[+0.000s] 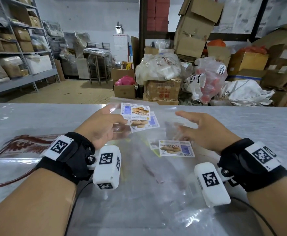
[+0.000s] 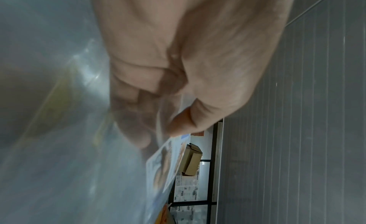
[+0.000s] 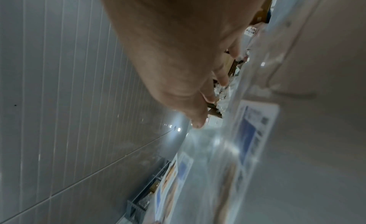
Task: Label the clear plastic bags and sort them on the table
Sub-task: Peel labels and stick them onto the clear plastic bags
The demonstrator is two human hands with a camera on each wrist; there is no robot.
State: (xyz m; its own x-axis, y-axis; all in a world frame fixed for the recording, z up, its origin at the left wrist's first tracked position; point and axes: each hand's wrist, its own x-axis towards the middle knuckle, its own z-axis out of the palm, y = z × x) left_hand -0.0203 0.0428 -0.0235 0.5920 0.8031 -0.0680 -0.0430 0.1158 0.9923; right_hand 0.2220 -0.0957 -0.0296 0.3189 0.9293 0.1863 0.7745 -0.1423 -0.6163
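Left hand (image 1: 99, 126): raised above the bench (image 1: 37, 120); its grip is clamped on a clear bag (image 1: 122, 130), thumb on top and fingers beneath, as the left wrist view confirms.
Held bag: carries a biscuit label (image 1: 135, 111) at its far end; its clear edges are hard to trace against the bench.
Second label (image 1: 144, 122): partly covered by the first; whether it sits on the same bag cannot be told.
Right hand (image 1: 205, 132): hovers with fingers apart and straight, holding nothing.
Flat bag (image 1: 156, 167): lies on the bench between the forearms, bearing a third label (image 1: 176, 148); something pale beside that label is too blurred to name.
Wrist views: blurred, mostly palm and plastic sheen.
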